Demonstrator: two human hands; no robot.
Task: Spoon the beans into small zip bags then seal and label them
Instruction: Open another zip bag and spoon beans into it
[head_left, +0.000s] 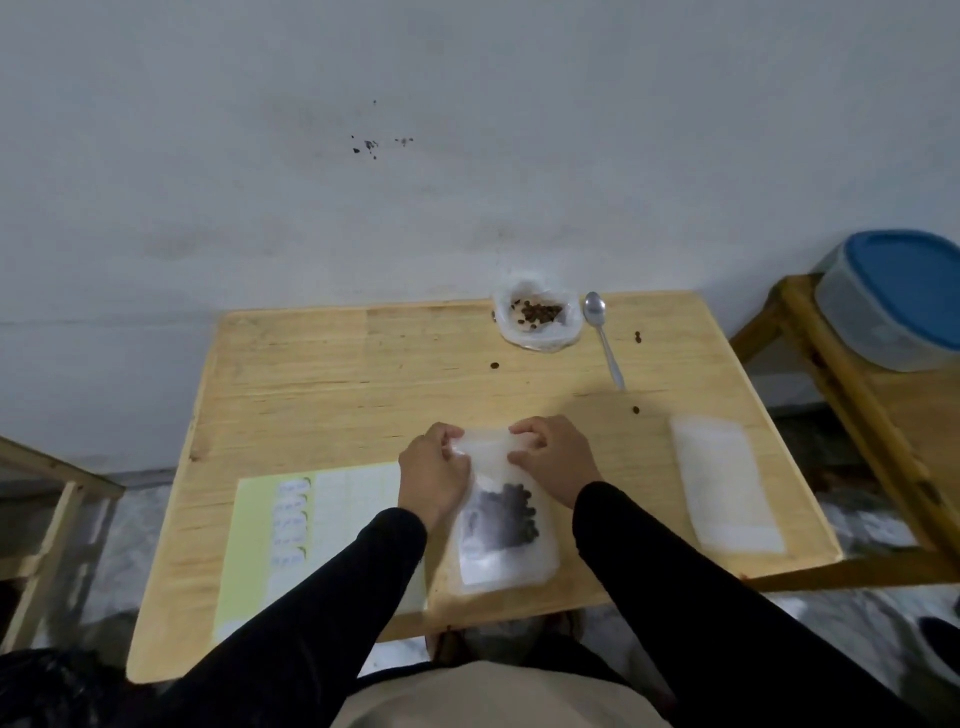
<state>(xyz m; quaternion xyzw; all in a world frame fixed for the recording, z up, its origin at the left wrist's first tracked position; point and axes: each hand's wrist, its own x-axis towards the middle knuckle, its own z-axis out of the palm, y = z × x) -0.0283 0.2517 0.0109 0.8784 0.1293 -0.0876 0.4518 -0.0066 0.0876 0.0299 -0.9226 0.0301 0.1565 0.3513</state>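
Zip bag (506, 530) top pinched by left hand (434, 475) and right hand (553, 462).

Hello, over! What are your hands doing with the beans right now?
Left hand and right hand pinch top of frosted zip bag of dark beans. Metal spoon lies idle. Nothing in the way.

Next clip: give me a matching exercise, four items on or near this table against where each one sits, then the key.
Things:
1. spoon
2. label sheet
3. empty zip bag
4. blue-lidded container

Places:
A. on the side stand to the right of the table
B. flat on the table, right of both hands
C. beside the open bag of beans at the far edge
D. under the left forearm, near the left edge

Pairs: 1-C, 2-D, 3-B, 4-A
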